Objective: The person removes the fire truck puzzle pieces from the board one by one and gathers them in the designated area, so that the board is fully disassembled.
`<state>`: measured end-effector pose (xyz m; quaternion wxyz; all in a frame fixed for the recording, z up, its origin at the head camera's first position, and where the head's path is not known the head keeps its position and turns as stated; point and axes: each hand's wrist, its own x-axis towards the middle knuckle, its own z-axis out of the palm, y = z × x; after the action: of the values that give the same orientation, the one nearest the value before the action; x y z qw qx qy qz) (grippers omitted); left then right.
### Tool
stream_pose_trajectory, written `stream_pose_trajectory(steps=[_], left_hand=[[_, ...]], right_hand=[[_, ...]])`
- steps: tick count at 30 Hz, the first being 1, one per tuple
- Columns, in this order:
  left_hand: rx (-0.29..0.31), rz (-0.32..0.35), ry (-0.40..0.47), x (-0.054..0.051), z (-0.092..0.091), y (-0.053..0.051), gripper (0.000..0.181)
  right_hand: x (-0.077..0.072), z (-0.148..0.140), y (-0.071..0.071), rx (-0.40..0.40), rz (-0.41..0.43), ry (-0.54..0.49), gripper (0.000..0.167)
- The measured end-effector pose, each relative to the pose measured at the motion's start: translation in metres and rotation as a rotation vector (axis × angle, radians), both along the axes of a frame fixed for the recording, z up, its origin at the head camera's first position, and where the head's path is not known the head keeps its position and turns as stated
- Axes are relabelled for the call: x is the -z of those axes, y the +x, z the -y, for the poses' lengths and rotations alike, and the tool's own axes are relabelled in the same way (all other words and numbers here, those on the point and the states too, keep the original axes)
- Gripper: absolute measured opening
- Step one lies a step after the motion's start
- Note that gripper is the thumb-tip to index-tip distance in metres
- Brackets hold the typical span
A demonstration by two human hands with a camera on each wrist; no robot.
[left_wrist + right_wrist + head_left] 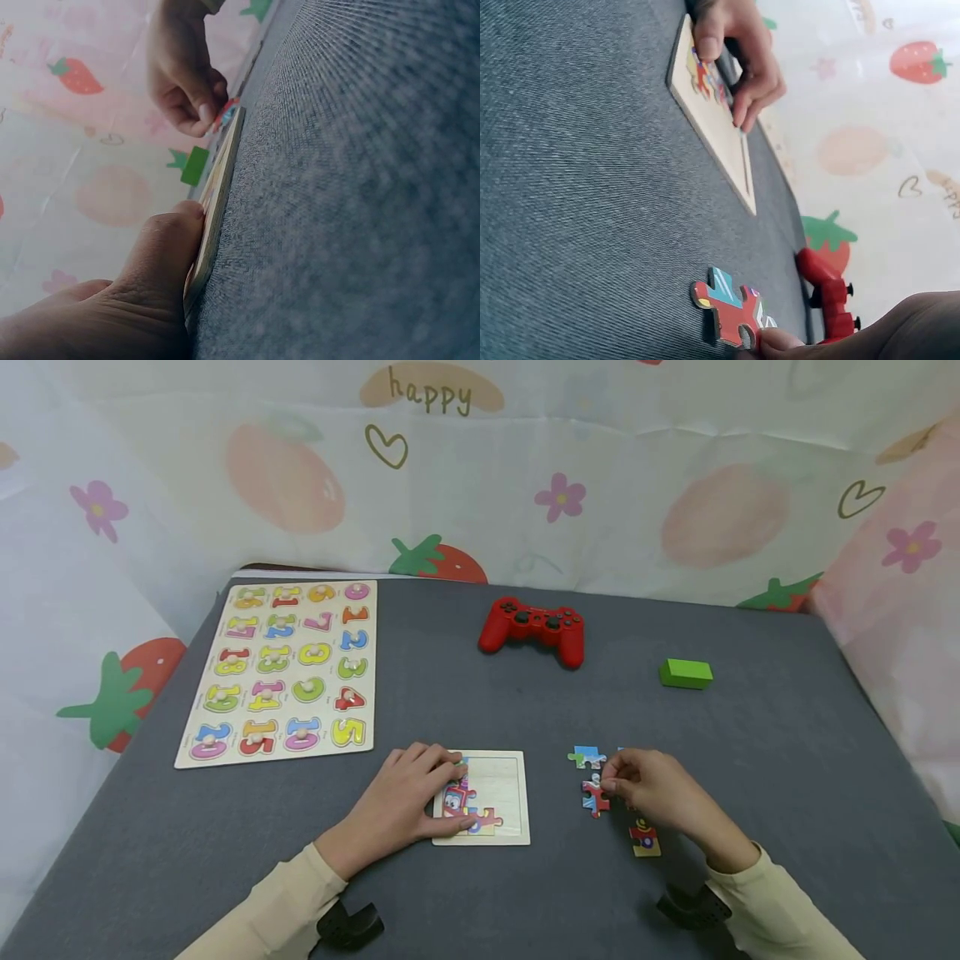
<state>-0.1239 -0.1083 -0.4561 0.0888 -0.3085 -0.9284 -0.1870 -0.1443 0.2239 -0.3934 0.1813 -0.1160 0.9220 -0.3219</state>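
A small wooden puzzle board (508,797) lies on the table, with several joined pieces (456,802) along its left side. My left hand (408,797) rests on that side, thumb over the lower pieces and fingers near the far edge, partly covering them. My right hand (660,789) pinches a red and blue puzzle piece (731,307) by its edge, between thumb and fingertips. In the head view this piece is right of the board, below a blue and green piece (587,757). A red and yellow piece (645,839) lies below the right hand, which hides other pieces.
A large number puzzle board (277,672) lies at the left. A red game controller (534,628) is at the back, and a green block (686,674) at the back right. Behind the grey table (450,902) hangs a patterned cloth (480,468).
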Motion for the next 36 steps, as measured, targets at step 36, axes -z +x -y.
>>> stream_pose_trajectory(steps=[36], left_hand=[[0.104,0.051,0.034,0.001,0.012,-0.007,0.057]], right_hand=[[0.000,0.057,0.010,-0.079,-0.244,0.028,0.009]])
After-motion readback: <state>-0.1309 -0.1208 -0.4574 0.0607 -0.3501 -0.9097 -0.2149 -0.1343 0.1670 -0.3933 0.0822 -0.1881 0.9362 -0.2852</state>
